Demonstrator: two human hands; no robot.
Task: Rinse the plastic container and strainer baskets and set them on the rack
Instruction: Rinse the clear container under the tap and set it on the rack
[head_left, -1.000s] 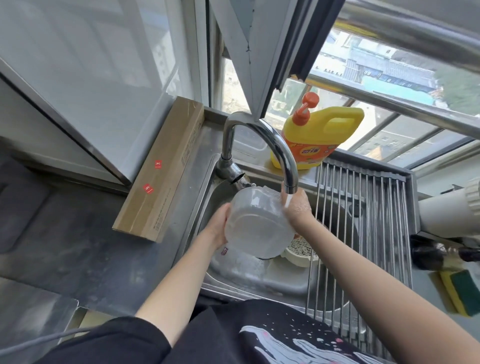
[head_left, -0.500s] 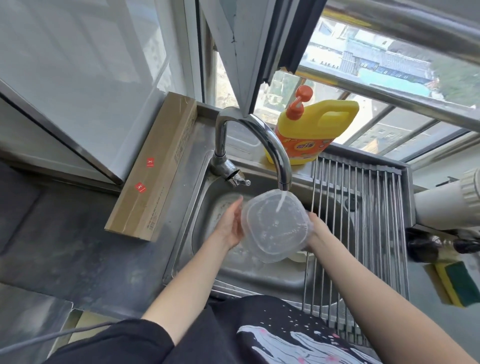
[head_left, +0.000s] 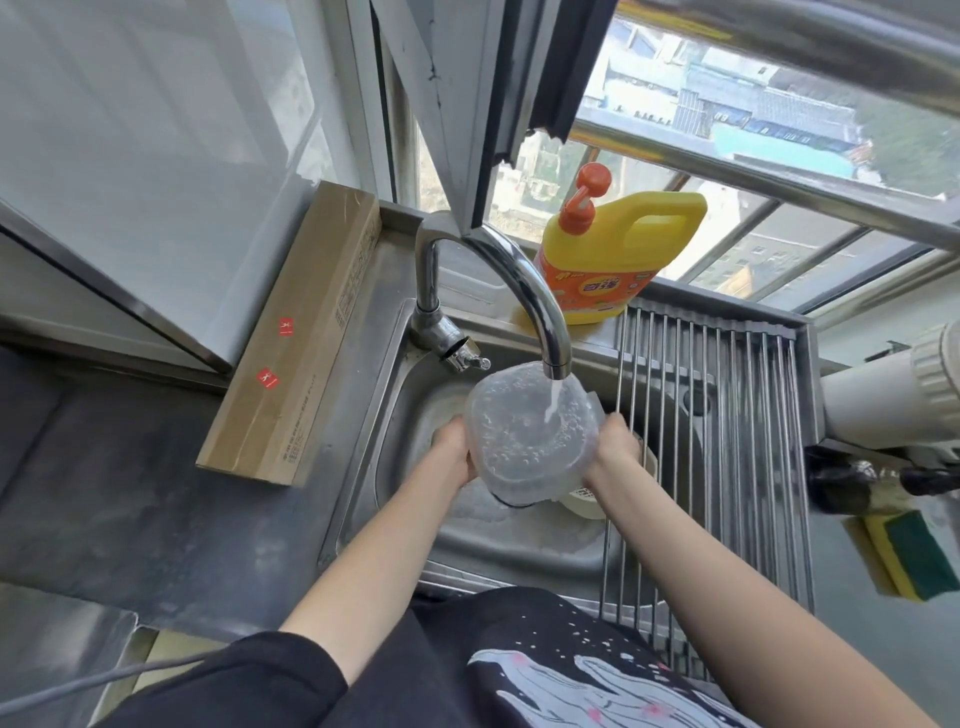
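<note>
Two hands carry the plastic container (head_left: 530, 434) mouth-up over the sink (head_left: 374, 457), directly under the faucet (head_left: 524, 291), whose stream falls into its far right corner and stirs up bubbles. The left hand (head_left: 454, 449) holds the container's left wall and the right hand (head_left: 615, 441) the right wall, each curled against the side; the fingertips lie behind or under the tub, so how far they wrap cannot be told.

The container looks thin and clear, likely light when empty but heavier as water collects, with walls that may flex if squeezed. Wet plastic will probably be slippery, so the rim or opposite walls, as held now, seem the safest places to grip, and tipping it out slowly should keep it from twisting loose.

Just below and to the right, a pale round piece (head_left: 584, 496) peeks out from under the container and the right wrist; it may be one of the strainer baskets, but too little shows to be sure, and no second basket can be made out. The rack (head_left: 727, 426) of metal rods spans the right side of the sink, bare where visible, its near end cut off by the dark shirt. Behind stands a yellow detergent bottle (head_left: 618, 254); a cardboard box (head_left: 296, 343) lies to the left of the sink.
</note>
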